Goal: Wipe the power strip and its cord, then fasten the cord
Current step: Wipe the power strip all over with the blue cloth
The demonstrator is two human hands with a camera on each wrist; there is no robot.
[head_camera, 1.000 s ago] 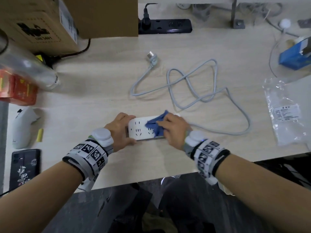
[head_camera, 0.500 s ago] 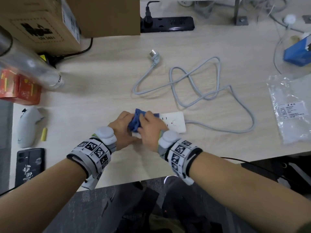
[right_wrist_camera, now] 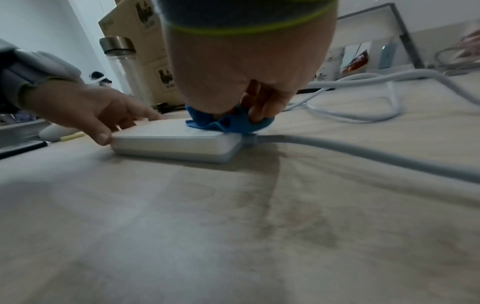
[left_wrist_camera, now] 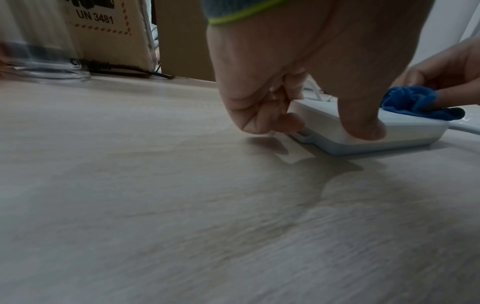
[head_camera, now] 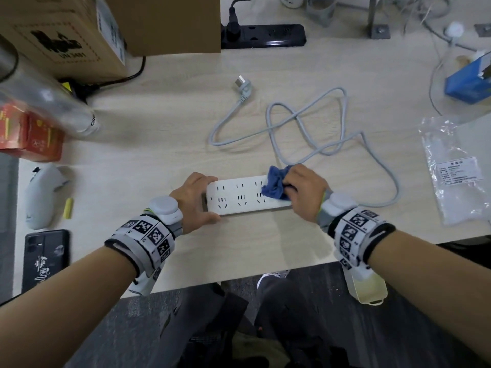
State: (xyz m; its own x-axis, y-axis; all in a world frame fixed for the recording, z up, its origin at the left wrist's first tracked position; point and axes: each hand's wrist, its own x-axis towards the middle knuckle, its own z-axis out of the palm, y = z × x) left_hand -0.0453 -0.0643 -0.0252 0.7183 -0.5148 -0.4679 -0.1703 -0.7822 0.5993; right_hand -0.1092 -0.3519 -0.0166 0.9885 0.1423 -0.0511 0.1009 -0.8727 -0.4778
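The right hand (head_camera: pixel 303 192) bunches a crumpled blue cloth (head_camera: pixel 275 187) onto the cord end of the flat white plastic power strip (head_camera: pixel 239 197), hiding its last sockets. The left hand (head_camera: pixel 194 200) clamps the opposite end between thumb and fingers on the pale wooden desk (head_camera: pixel 159 144). Its grey cord (head_camera: pixel 305 123) lies looped beyond.

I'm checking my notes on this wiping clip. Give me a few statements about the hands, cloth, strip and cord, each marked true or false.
1. The right hand presses the blue cloth onto the white power strip. True.
2. The left hand lies flat on the table, away from the strip. False: it holds the strip's left end.
3. The grey cord is bundled and fastened. False: it lies in loose loops.
4. The cord's plug lies unplugged on the table. True.
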